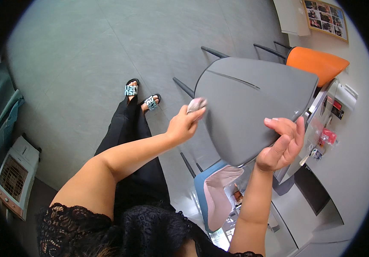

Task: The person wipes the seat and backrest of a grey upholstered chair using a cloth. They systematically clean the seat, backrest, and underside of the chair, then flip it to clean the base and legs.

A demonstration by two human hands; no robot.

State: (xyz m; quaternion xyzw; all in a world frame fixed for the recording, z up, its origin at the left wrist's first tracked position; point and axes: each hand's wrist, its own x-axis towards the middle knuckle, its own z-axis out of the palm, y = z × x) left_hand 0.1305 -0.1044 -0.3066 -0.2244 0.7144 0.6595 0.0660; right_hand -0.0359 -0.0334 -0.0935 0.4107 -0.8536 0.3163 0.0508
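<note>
A grey chair (pixel 257 103) with a smooth surface, a thin slit and dark legs stands before me, to the right of my legs. My left hand (pixel 185 125) is closed around a bunched pinkish-grey cloth (pixel 197 105). The cloth is at the left edge of the grey chair; whether it touches cannot be made out. Over the chair's near right edge is my right hand (pixel 282 144), palm turned up, fingers apart and loosely bent, holding nothing. Whether its back rests on the chair is hidden.
Behind the grey chair stands an orange chair (pixel 315 64); nearer me is a blue and pink chair (pixel 216 195). A white desk (pixel 343 162) along the right bears a red packet (pixel 328 136) and small items. A pale unit with a grille (pixel 15 175) stands at far left.
</note>
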